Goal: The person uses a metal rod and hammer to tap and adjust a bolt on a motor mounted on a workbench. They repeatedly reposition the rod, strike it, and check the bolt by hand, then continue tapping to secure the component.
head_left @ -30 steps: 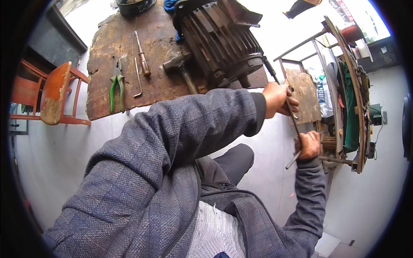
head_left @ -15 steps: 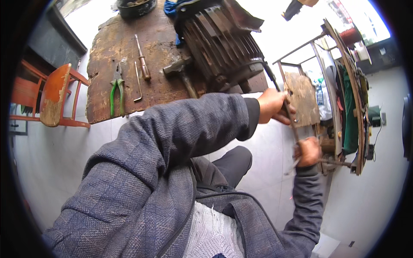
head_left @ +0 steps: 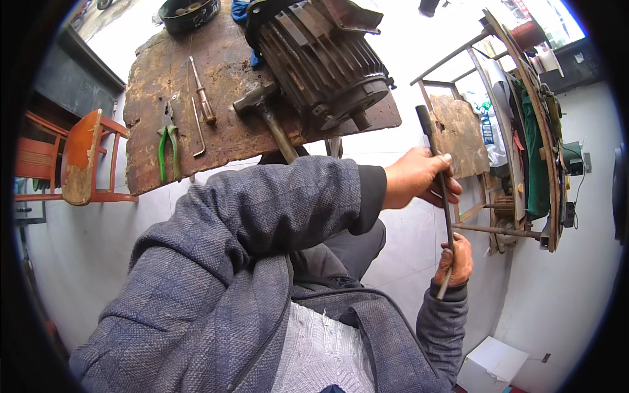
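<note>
A long, thin socket wrench (head_left: 447,213) slants through both my hands, its dark socket end up and its flat tip down. My left hand (head_left: 417,178) reaches across and pinches its upper shaft between thumb and fingers. Lower down, my right hand (head_left: 462,259) is closed round the shaft near the flat tip. The socket end stands apart from the rusty finned electric motor (head_left: 321,62), to its right. That motor rests on a worn wooden tabletop (head_left: 219,141). Beside it lies a hammer (head_left: 267,118), its handle toward me.
Left of the hammer lie a screwdriver (head_left: 203,98), a bent hex key (head_left: 197,128) and green-handled pliers (head_left: 168,141). A black pan (head_left: 190,18) stands at the back. An orange chair (head_left: 82,160) is at left, a metal-framed rack (head_left: 524,131) at right, a white box (head_left: 491,363) low right.
The wrench's socket end has come away from the motor's end. It is now held upright-slanting in both hands. The view has shifted slightly, moving the bench up and left.
</note>
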`<act>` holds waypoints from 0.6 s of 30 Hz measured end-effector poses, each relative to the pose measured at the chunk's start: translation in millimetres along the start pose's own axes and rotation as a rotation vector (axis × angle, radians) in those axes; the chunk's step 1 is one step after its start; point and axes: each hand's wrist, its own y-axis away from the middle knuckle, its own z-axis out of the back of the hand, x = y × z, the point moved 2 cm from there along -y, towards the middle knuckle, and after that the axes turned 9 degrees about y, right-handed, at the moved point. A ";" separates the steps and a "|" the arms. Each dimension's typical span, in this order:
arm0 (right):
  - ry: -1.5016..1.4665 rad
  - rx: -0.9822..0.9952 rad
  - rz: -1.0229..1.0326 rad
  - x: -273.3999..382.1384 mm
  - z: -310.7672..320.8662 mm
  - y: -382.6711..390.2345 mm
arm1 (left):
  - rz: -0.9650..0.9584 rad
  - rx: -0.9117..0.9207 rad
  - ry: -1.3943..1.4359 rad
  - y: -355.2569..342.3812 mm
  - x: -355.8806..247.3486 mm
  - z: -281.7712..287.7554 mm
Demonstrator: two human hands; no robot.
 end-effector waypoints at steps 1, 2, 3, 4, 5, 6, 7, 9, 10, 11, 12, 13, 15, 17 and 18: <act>0.060 0.041 -0.008 -0.1 -0.8 3.6 | 0.034 -0.034 -0.038 3.6 -0.5 -7.4; 0.117 0.065 -0.045 -1.1 -5.5 8.2 | -0.002 -0.041 -0.167 7.9 -2.0 -15.6; 0.173 0.083 -0.019 0.4 -12.2 15.5 | -0.074 0.003 -0.202 12.3 -8.5 -21.9; 0.185 0.076 -0.077 -2.8 -18.4 21.9 | -0.121 0.003 -0.248 18.7 -17.7 -25.2; 0.140 0.059 -0.185 -6.9 -23.6 29.9 | -0.142 -0.022 -0.299 26.9 -29.1 -27.0; 0.102 0.038 -0.241 -10.0 -31.7 36.1 | -0.220 0.000 -0.353 37.1 -48.0 -26.5; 0.026 -0.004 -0.304 -12.3 -39.6 41.5 | -0.292 0.022 -0.406 52.3 -73.8 -22.3; -0.126 0.136 -0.540 -10.5 -55.5 56.2 | -0.526 0.111 -0.638 97.4 -131.3 -15.3; -0.151 0.177 -0.495 -5.6 -63.9 57.5 | -0.646 0.053 -0.856 124.2 -160.9 -13.1; -0.195 0.215 -0.454 0.2 -70.5 57.1 | -0.772 0.020 -1.052 150.0 -185.9 -10.8; -0.218 0.238 -0.403 6.9 -77.2 53.4 | -0.714 -0.353 -0.793 177.2 -234.2 -7.5; -0.255 0.275 -0.371 14.1 -83.7 47.1 | -0.819 -0.357 -0.852 197.1 -254.4 -3.0; -0.356 0.251 -0.357 29.8 -93.1 26.9 | -0.686 -0.261 -1.106 225.4 -291.3 10.7; -0.408 0.230 -0.263 49.1 -99.0 -1.3 | -0.446 -0.517 -1.408 251.2 -308.8 43.9; -0.449 0.238 -0.234 61.2 -101.9 -16.2 | -0.468 -0.623 -1.386 257.1 -308.7 67.2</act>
